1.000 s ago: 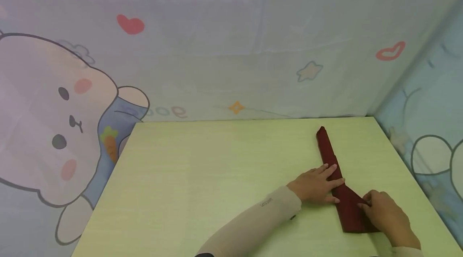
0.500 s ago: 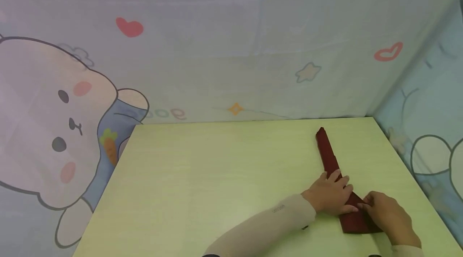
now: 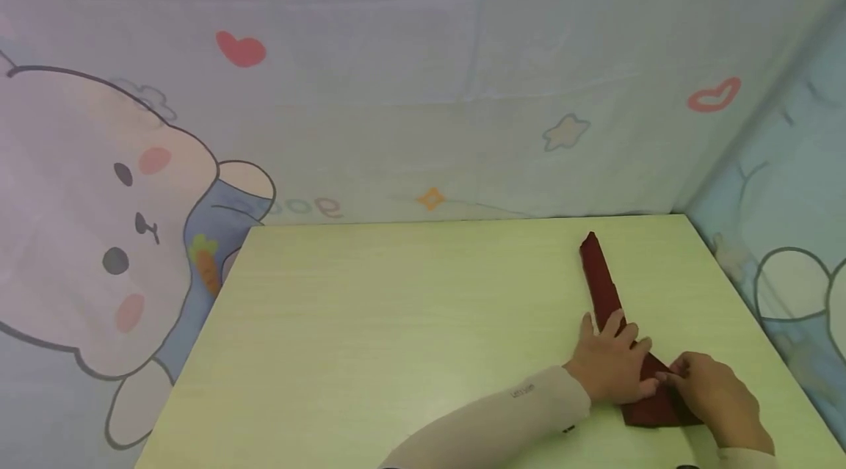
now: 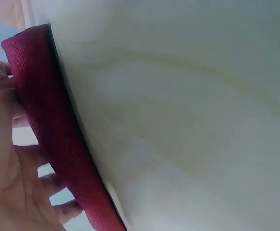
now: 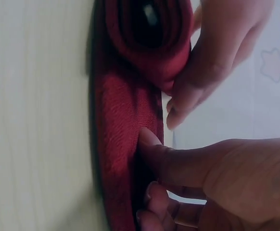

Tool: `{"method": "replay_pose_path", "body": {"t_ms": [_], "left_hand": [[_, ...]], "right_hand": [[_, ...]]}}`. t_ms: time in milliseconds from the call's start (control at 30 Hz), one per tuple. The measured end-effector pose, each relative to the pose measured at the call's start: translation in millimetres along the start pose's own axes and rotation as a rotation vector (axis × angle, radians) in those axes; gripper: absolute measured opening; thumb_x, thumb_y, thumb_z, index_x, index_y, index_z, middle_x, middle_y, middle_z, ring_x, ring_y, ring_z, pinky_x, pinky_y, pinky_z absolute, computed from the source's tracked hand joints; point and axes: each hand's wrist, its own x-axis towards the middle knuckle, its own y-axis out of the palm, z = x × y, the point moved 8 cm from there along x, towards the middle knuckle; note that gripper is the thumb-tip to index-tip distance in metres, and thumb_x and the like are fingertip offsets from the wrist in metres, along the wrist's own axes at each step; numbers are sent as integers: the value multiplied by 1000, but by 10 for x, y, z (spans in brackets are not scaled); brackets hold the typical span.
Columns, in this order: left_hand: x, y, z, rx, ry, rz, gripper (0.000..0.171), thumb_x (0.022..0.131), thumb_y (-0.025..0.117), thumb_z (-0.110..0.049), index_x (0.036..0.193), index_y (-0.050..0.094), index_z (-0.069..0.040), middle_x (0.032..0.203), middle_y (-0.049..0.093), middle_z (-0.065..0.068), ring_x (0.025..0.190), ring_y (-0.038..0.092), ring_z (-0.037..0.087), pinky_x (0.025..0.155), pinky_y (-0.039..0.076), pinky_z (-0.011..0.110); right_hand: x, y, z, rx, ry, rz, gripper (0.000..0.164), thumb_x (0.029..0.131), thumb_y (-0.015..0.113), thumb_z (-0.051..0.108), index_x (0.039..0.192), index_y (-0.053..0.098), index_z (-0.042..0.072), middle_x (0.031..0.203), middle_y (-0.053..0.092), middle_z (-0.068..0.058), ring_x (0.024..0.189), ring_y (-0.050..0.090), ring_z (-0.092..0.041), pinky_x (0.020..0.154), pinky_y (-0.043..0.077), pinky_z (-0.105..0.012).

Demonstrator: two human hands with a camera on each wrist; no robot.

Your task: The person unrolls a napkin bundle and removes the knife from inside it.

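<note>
A dark red cloth point(image 3: 600, 278) lies on the right part of the table, narrow and rolled toward the far end, flat and wider near the front. My left hand point(image 3: 611, 366) rests across its middle with fingers spread, thumb near the right hand. In the left wrist view, those fingers point(image 4: 51, 185) lie along the rolled cloth point(image 4: 58, 125). Thumb and fingers of my right hand point(image 3: 719, 395) pinch the right edge of the flat part. The right wrist view looks into the roll's layered end point(image 5: 176, 53), where something black and shiny shows; its kind is unclear.
The pale table point(image 3: 396, 322) extends far to the left of the cloth. Behind it hangs a printed fabric backdrop point(image 3: 370, 87) with hearts and a cartoon animal, and another printed sheet point(image 3: 793, 197) stands along the right side.
My left hand has slid along the cloth toward the front right, closer to the right hand, and its fingers have spread. The right hand stays nearly in place, pinching the edge.
</note>
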Motion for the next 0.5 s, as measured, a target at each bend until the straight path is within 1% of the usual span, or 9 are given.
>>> {"method": "replay_pose_path", "body": {"t_ms": [67, 133, 200, 367, 500], "left_hand": [[-16, 9, 17, -5, 6, 32, 60, 96, 26, -78, 153, 27, -57, 163, 22, -24, 156, 7, 12, 120, 25, 49], [-34, 18, 37, -14, 11, 65, 58, 97, 24, -78, 152, 20, -62, 165, 12, -27, 157, 1, 12, 122, 22, 47], [-55, 23, 62, -21, 14, 84, 56, 98, 22, -77, 152, 17, -63, 165, 8, -28, 157, -1, 12, 123, 20, 46], [-127, 10, 150, -29, 23, 85, 56, 98, 21, -76, 152, 19, -62, 166, 7, -27, 157, 0, 12, 123, 20, 44], [-193, 14, 267, -48, 18, 113, 56, 98, 24, -75, 153, 18, -62, 166, 6, -27, 157, 3, 10, 123, 21, 41]], "right_hand": [[-2, -4, -14, 5, 4, -3, 31, 95, 71, 36, 93, 67, 5, 85, 66, -10, 77, 60, -24, 61, 48, -43], [-4, -6, -23, 8, 8, -7, 31, 95, 71, 36, 92, 66, 6, 83, 65, -9, 76, 59, -24, 61, 47, -42], [-7, -6, -22, 12, 10, -7, 30, 95, 72, 35, 92, 66, 6, 82, 64, -8, 75, 58, -24, 61, 47, -42], [-27, -1, -5, 16, 19, -8, 29, 94, 72, 34, 91, 65, 6, 79, 63, -6, 74, 57, -24, 60, 46, -41], [-35, -3, 0, 9, 22, -15, 30, 94, 73, 35, 90, 65, 6, 79, 63, -7, 74, 57, -24, 60, 47, -41]]}}
